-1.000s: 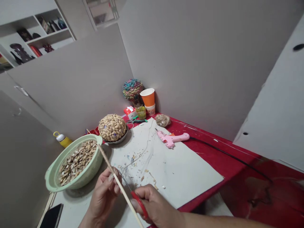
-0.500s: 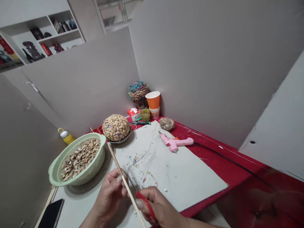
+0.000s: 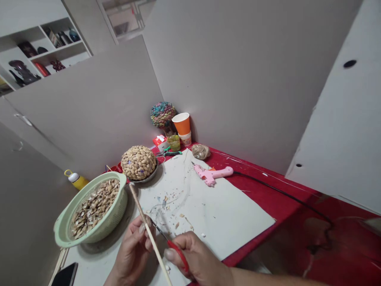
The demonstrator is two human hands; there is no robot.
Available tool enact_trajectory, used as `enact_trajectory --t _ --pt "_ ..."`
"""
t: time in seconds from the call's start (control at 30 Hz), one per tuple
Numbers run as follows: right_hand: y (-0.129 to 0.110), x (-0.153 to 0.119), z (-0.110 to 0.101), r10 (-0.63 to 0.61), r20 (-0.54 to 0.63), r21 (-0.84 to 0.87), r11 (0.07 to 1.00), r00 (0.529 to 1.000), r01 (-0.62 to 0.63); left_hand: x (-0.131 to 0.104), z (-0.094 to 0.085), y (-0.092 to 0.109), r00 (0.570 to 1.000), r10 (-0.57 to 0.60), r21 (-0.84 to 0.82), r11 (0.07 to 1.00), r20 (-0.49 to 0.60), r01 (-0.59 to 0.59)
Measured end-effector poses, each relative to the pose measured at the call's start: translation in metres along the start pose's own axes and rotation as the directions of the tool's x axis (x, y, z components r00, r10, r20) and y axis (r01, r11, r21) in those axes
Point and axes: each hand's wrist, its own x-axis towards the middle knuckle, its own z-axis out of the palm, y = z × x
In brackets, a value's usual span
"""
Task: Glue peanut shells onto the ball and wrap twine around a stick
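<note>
My left hand (image 3: 134,247) pinches a thin pale wooden stick (image 3: 155,248) whose far part is wrapped in brown twine. The stick slants from near the bottom edge up toward the shell-covered ball (image 3: 138,163). In my right hand (image 3: 196,256) is a pair of scissors (image 3: 178,255) with red handles; its dark blades reach to the stick beside my left fingertips. Whether the blades are parted is hard to see. A pink glue gun (image 3: 212,174) lies on the white board, with its black cord running right.
A green basket (image 3: 119,208) of shells stands at the left, near a phone (image 3: 64,275) and a yellow bottle (image 3: 77,180). Farther back are pliers (image 3: 171,153), a twine ball (image 3: 200,151), an orange cup (image 3: 181,124) and a colourful ball ornament (image 3: 162,114). Scraps litter the white board (image 3: 232,214).
The whole view has shifted, so the table things appear farther left. Both hands keep their hold on the stick and scissors, with the blades still at the stick.
</note>
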Motion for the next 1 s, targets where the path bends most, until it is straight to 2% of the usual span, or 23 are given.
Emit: enact_trajectory --t 0.07,0.13,0.17,0.23,0.3,0.33,0.37,0.4,0.53,0.63,0.7,0.87,1.0 --pt "0.001 0.001 0.000 -0.008 -0.017 0.054 0.999 1.000 0.009 0.000 -0.001 0.001 1.000 0.001 -0.012 1.000 -0.009 -0.002" --pt "-0.002 0.004 -0.003 -0.045 -0.028 0.029 0.999 0.999 0.046 0.001 -0.002 0.002 0.999 0.010 -0.026 1.000 -0.034 -0.011" --pt "-0.006 0.006 -0.005 -0.071 -0.036 -0.033 0.997 0.997 0.070 0.002 -0.002 0.003 0.998 0.018 -0.033 0.999 -0.052 -0.019" --pt "-0.019 0.011 -0.013 -0.135 -0.052 -0.272 0.955 0.990 0.116 0.003 -0.004 0.005 0.995 0.032 -0.043 0.998 -0.092 -0.036" --pt "-0.038 0.020 -0.025 -0.209 -0.085 -0.564 0.816 0.974 0.126 0.006 -0.006 0.006 0.992 0.038 -0.046 0.998 -0.121 -0.044" --pt "-0.049 0.026 -0.032 -0.221 -0.093 -0.720 0.689 0.971 0.087 0.007 -0.007 0.006 0.991 0.039 -0.046 0.998 -0.129 -0.046" --pt "-0.060 0.032 -0.040 -0.223 -0.117 -0.865 0.502 0.968 0.012 0.009 -0.008 0.006 0.990 0.041 -0.048 0.998 -0.132 -0.048" --pt "-0.071 0.039 -0.048 -0.228 -0.142 -0.906 0.421 0.963 -0.034 0.010 -0.009 0.006 0.990 0.044 -0.051 0.997 -0.134 -0.051" --pt "-0.107 0.065 -0.073 -0.233 -0.210 -0.972 0.159 0.949 -0.176 0.014 -0.011 0.005 0.988 0.049 -0.061 0.996 -0.146 -0.058" --pt "-0.120 0.085 -0.079 -0.151 -0.235 -0.971 -0.013 0.960 -0.239 0.015 -0.009 0.004 0.987 0.044 -0.058 0.997 -0.153 -0.053" --pt "-0.123 0.101 -0.078 -0.073 -0.263 -0.959 -0.092 0.962 -0.269 0.015 -0.009 0.002 0.988 0.038 -0.055 0.997 -0.147 -0.046" --pt "-0.132 0.142 -0.075 0.107 -0.300 -0.944 -0.179 0.948 -0.278 0.018 -0.012 -0.004 0.995 -0.003 -0.046 0.999 -0.102 -0.002" --pt "-0.136 0.145 -0.076 0.150 -0.216 -0.961 -0.205 0.965 -0.184 0.020 -0.017 -0.006 0.999 -0.018 -0.011 1.000 -0.039 0.017"
